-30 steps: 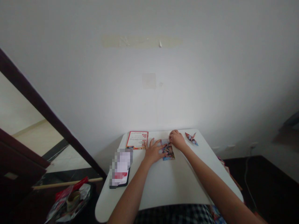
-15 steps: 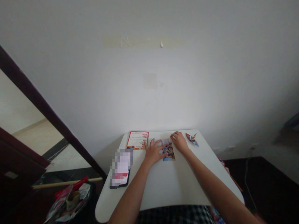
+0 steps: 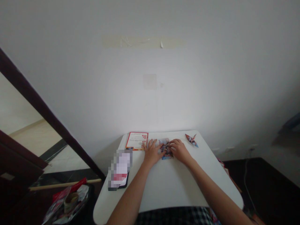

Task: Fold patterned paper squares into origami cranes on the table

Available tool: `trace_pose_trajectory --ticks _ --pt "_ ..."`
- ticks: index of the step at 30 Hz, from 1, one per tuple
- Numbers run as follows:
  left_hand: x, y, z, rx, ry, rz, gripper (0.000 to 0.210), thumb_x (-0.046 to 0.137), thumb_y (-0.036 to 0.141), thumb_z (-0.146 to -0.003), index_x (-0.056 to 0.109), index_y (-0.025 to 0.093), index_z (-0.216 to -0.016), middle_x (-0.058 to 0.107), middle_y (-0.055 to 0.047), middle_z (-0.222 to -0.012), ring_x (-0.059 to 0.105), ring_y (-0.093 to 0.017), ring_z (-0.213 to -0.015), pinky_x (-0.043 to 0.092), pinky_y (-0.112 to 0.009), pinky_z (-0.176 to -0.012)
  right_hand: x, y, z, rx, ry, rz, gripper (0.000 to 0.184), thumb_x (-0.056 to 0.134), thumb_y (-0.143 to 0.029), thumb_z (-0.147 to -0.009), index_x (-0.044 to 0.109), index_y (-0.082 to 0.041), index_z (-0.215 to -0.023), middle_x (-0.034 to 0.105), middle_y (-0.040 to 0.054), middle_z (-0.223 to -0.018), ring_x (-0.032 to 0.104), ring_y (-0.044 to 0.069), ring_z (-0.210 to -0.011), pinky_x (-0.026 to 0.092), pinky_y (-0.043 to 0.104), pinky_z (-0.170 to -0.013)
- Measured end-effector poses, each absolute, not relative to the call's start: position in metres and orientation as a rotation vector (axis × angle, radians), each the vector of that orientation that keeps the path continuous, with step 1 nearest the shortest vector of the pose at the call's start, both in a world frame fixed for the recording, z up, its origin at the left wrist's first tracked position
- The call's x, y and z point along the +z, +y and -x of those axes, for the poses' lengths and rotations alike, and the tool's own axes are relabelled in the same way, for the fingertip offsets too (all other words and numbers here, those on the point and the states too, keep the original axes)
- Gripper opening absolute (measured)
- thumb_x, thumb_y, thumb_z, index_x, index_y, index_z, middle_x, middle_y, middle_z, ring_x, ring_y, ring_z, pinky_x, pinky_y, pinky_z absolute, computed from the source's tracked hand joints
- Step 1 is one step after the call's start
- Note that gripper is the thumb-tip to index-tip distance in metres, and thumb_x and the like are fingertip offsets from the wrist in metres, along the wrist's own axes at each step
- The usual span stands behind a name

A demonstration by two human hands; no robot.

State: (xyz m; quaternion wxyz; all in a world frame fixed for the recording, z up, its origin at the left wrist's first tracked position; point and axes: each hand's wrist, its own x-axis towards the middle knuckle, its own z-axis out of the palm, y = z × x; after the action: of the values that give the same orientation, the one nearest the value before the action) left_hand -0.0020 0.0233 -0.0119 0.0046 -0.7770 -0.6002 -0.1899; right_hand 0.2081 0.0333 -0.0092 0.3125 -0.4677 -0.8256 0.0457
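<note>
A small colourful printed sheet of paper (image 3: 167, 157) lies on the white table, partly covered by fingers. My left hand (image 3: 152, 152) is spread open at its left side, with thumb and index finger resting on the sheet and other fingertips near a red-bordered card (image 3: 137, 140). My right hand (image 3: 180, 150) is bent over the sheet's right edge, its fingers close together and touching the paper. Whether that edge is pinched or only pressed is hard to see. A folded paper piece with pointed ends (image 3: 192, 140) lies to the right of my right hand.
On the table's left side lies a phone (image 3: 120, 170), its screen blurred out. The white table (image 3: 168, 187) stands against a wall (image 3: 150, 106). A bin with crumpled wrappers and a cardboard roll (image 3: 71, 201) is on the floor at lower left.
My right hand has moved down and left, from the sheet's upper right corner onto its right edge. The left hand stays spread on the sheet.
</note>
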Motion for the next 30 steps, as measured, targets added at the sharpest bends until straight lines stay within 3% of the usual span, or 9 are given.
trace_pose_trajectory --ticks 7,14,23,30 --pt "-0.015 0.027 0.006 -0.581 -1.911 2.388 0.054 0.049 0.066 -0.084 0.056 0.041 -0.132 0.046 -0.006 -0.148 0.028 -0.034 -0.142 0.009 -0.075 -0.11 -0.024 0.03 -0.208 0.098 -2.197 1.149 0.024 0.061 -0.033 -0.089 0.067 -0.027 -0.112 0.066 0.0033 -0.122 0.05 0.025 -0.122 0.042 0.046 -0.104" --pt "-0.015 0.03 0.009 -0.622 -1.985 2.304 0.049 0.052 0.06 -0.085 0.06 0.036 -0.128 0.049 -0.006 -0.146 0.03 -0.035 -0.14 0.009 -0.076 -0.11 -0.026 0.03 -0.211 0.146 -2.196 1.116 0.028 0.058 -0.033 -0.091 0.064 -0.028 -0.118 0.065 0.0039 -0.126 0.05 0.024 -0.124 0.041 0.046 -0.106" --pt "-0.008 0.029 0.012 -0.654 -2.062 2.28 0.039 0.048 0.054 -0.091 0.064 0.039 -0.123 0.052 -0.004 -0.144 0.032 -0.032 -0.138 0.007 -0.075 -0.11 -0.019 0.024 -0.213 0.16 -2.259 1.172 0.056 0.076 -0.048 -0.074 0.061 -0.031 -0.125 0.059 0.0057 -0.133 0.045 0.03 -0.128 0.039 0.05 -0.106" --pt "-0.006 0.028 0.01 -0.666 -2.064 2.291 0.036 0.046 0.05 -0.092 0.063 0.042 -0.123 0.053 -0.003 -0.143 0.033 -0.032 -0.138 0.01 -0.075 -0.11 -0.011 0.017 -0.207 0.168 -2.27 1.19 0.062 0.078 -0.052 -0.07 0.061 -0.028 -0.124 0.057 0.008 -0.132 0.045 0.03 -0.126 0.036 0.049 -0.107"
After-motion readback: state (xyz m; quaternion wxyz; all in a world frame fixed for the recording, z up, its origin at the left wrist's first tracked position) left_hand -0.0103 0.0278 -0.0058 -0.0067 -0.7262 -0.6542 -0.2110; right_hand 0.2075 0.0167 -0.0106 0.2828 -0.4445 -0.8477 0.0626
